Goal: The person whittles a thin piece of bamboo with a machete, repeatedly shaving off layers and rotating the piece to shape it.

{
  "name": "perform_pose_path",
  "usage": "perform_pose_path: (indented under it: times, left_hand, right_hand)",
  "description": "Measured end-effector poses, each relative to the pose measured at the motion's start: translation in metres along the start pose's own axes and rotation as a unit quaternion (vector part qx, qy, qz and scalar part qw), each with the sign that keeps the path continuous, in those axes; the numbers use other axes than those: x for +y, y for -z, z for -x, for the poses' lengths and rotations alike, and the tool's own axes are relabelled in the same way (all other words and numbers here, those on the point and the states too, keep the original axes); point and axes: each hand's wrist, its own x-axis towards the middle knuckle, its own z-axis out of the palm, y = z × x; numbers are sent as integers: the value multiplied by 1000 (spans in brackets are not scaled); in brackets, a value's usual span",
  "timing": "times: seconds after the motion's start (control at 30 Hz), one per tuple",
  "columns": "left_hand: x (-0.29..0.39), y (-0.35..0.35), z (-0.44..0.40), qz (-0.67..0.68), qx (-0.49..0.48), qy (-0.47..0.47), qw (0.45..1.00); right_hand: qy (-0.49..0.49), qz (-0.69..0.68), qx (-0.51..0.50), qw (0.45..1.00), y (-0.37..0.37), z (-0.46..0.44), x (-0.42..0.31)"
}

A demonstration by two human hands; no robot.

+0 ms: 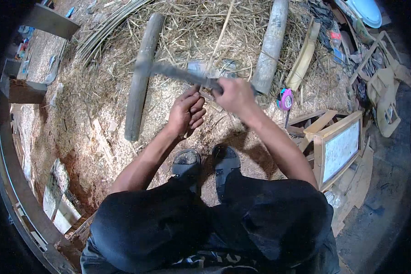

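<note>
My right hand (236, 95) is closed around the handle of a machete (180, 74). Its long dark blade points left above the ground and is smeared by motion, most of all at the far end. My left hand (186, 112) is just below and left of the handle, fingers curled and thumb raised. Something small and dark seems to be pinched at its fingertips, too unclear to name. Under the blade, part of a bluish flat piece (197, 67) shows on the straw.
Two round poles (144, 86) (271, 45) lie on shavings and straw. A split bamboo piece (303, 57) and a pink tape measure (285, 99) are at right, above a wooden frame (340, 146). Thin strips (106, 29) lie upper left. My sandaled feet (226, 162) are below my hands.
</note>
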Motion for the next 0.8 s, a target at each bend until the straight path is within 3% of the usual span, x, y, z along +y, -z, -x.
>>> perform_pose_path:
  times: [0.03,0.07,0.13,0.17,0.27,0.3,0.4,0.43,0.47,0.53,0.67,0.73,0.8]
  left_hand:
    - [-2,1,-2,17,-21,-15,1000]
    - [-2,2,-2,17,-21,-15,1000]
    - [2,-3,4,16,-1,-16,1000]
    - [3,-1,6,23,-37,-25,999]
    - [2,-3,8,19,-38,-26,999]
    - [2,-4,7,19,-40,-26,999]
    - [0,-4,2,-8,43,-7,999]
    - [1,-2,7,4,-30,-28,999]
    - [0,-3,9,4,-27,-30,999]
    - [0,-7,10,-31,-26,-24,999]
    - [1,-4,6,-30,-11,3,999]
    - [0,-3,8,-27,-4,2,1000]
    - [5,-2,8,-9,-42,-30,999]
  right_hand:
    - [92,32,34,995,-11,1,3]
    - [92,32,33,995,-12,0,6]
    - [31,29,60,997,2,-9,-1]
    - [-118,32,-33,992,21,-18,-4]
    - [-80,22,6,997,22,-11,-2]
    - [28,34,62,997,9,-4,2]
    - [94,67,65,991,-4,-3,4]
    - [31,75,49,996,0,-11,12]
    - [33,73,48,996,4,-15,19]
    - [-1,78,141,987,12,-20,26]
    - [81,68,64,992,8,-9,9]
    - [57,68,26,996,14,-18,21]
    - [-23,81,97,992,25,-27,27]
